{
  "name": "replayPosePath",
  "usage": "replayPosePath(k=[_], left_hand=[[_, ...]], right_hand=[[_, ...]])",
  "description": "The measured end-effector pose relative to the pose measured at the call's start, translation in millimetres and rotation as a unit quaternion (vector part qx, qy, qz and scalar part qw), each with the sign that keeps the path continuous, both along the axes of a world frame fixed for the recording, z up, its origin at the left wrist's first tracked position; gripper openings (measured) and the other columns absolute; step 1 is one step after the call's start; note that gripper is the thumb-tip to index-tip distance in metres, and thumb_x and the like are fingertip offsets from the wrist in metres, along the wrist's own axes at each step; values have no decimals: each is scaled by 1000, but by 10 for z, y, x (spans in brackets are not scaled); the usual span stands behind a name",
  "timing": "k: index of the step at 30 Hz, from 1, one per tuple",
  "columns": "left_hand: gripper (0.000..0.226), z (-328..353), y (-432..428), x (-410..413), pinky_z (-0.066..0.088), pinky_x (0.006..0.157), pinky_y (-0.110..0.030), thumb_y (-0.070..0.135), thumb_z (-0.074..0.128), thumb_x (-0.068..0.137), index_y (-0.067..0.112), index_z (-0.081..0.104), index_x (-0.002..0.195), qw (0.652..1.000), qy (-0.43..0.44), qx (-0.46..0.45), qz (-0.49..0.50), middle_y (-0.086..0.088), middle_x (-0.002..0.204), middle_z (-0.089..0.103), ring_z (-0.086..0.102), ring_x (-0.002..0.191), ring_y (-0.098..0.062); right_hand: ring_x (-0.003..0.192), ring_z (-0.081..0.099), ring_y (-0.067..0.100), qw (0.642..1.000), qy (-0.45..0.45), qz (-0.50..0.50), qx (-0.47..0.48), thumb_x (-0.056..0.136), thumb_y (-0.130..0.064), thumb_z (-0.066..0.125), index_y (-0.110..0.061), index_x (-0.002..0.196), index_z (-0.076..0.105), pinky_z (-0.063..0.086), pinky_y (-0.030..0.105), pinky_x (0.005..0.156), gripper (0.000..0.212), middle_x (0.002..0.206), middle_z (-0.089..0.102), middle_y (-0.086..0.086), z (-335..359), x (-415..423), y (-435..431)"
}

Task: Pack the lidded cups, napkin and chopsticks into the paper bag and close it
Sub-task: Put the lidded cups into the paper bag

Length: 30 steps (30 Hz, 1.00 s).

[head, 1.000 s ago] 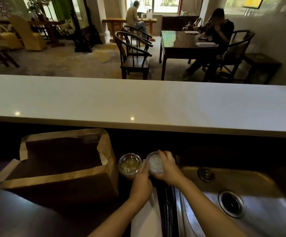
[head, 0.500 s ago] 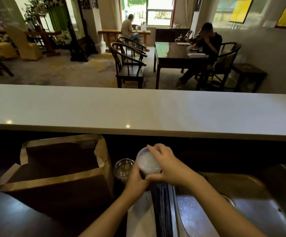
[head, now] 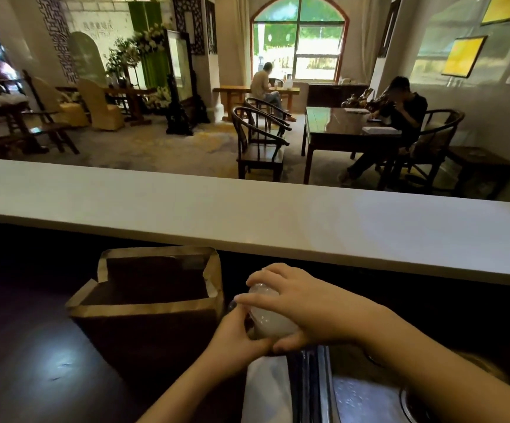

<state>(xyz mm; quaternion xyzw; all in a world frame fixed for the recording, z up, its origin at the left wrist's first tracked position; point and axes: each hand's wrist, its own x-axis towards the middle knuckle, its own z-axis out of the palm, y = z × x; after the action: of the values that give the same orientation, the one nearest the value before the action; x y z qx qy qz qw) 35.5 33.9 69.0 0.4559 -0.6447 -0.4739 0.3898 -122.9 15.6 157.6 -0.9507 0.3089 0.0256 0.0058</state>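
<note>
An open brown paper bag (head: 156, 306) stands on the dark counter, its mouth facing up. Just right of it both hands hold a clear lidded cup (head: 270, 319) of whitish liquid, lifted off the counter and tilted. My right hand (head: 305, 303) wraps over its lid and side. My left hand (head: 235, 340) supports it from below. The second cup is almost hidden behind my left hand. A white napkin (head: 266, 389) lies under my wrists. Dark chopsticks (head: 305, 386) lie beside the napkin, along the sink edge.
A steel sink (head: 369, 398) fills the lower right. A long white bar top (head: 247, 215) runs across above the work counter. Beyond it are wooden chairs, tables and two seated people.
The whitish cup has risen off the counter in both hands and tilted. The view has tipped upward, so the other cup is now mostly covered.
</note>
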Motion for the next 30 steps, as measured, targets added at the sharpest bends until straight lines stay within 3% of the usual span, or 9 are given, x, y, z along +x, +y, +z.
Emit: replayPosePath(k=[5, 8, 13, 18, 20, 22, 24, 27, 30], left_hand=[[66, 84, 157, 150, 46, 77, -4, 22, 83, 62, 36, 48, 116, 1000, -10, 8, -25, 16, 107, 63, 56, 105, 11], [63, 103, 225, 195, 48, 79, -9, 22, 84, 63, 37, 49, 113, 999, -19, 14, -34, 10, 108, 65, 59, 105, 4], [59, 200, 292, 268, 46, 79, -6, 22, 82, 64, 40, 50, 109, 998, -34, 22, -42, 12, 109, 64, 58, 105, 7], [64, 494, 353, 408, 41, 85, -1, 36, 79, 65, 56, 37, 108, 993, -110, -9, -46, 29, 115, 52, 46, 109, 20], [63, 709, 377, 631, 42, 92, -7, 36, 77, 65, 55, 40, 112, 990, -121, -27, -60, 28, 119, 56, 48, 114, 13], [55, 916, 354, 956, 45, 88, -7, 31, 73, 66, 46, 52, 114, 996, -75, -39, -19, 26, 120, 60, 54, 113, 6], [39, 1053, 235, 1301, 48, 80, -6, 21, 70, 72, 33, 62, 108, 987, -75, -99, 107, 16, 109, 69, 60, 106, 0], [24, 1078, -89, 1678, 44, 85, -15, 8, 64, 82, 22, 66, 101, 927, -212, -194, 240, 7, 103, 68, 62, 99, -7], [19, 928, -378, 1884, 42, 93, -28, 9, 63, 82, 16, 68, 99, 897, -316, -204, 231, -2, 106, 67, 58, 105, -17]], right_hand=[[130, 15, 18, 999, 10, 39, 29, 73, -45, 70, -40, 142, 15, 31, 29, 101, 89, 144, 17, -5, 94, 27, 58], [126, 12, 16, 997, 15, 59, 49, 73, -45, 71, -43, 141, 12, 26, 22, 90, 91, 141, 12, -11, 102, 51, 73], [129, 8, 13, 994, 10, 63, 89, 74, -43, 71, -45, 141, 11, 23, 24, 95, 90, 144, 11, -11, 159, 96, 93], [129, 12, 12, 993, -15, 69, 92, 75, -40, 70, -47, 139, 16, 30, 25, 98, 85, 141, 20, -10, 365, 161, 106], [128, 12, 9, 992, -36, 74, 92, 74, -39, 70, -50, 138, 15, 30, 28, 101, 86, 140, 18, -13, 509, 219, 101], [128, 12, 12, 994, -39, 82, 64, 73, -38, 71, -47, 140, 15, 27, 31, 104, 87, 142, 20, -9, 648, 328, 61], [127, 14, 13, 994, -44, 90, 39, 73, -38, 71, -43, 142, 19, 25, 31, 104, 86, 142, 23, -3, 776, 491, -12], [126, 19, 18, 994, -56, 92, 23, 74, -38, 71, -40, 142, 21, 27, 32, 104, 84, 141, 27, 1, 929, 820, -183], [127, 22, 22, 995, -58, 83, 18, 75, -34, 72, -35, 143, 24, 28, 35, 105, 84, 141, 28, 4, 954, 1181, -377]])
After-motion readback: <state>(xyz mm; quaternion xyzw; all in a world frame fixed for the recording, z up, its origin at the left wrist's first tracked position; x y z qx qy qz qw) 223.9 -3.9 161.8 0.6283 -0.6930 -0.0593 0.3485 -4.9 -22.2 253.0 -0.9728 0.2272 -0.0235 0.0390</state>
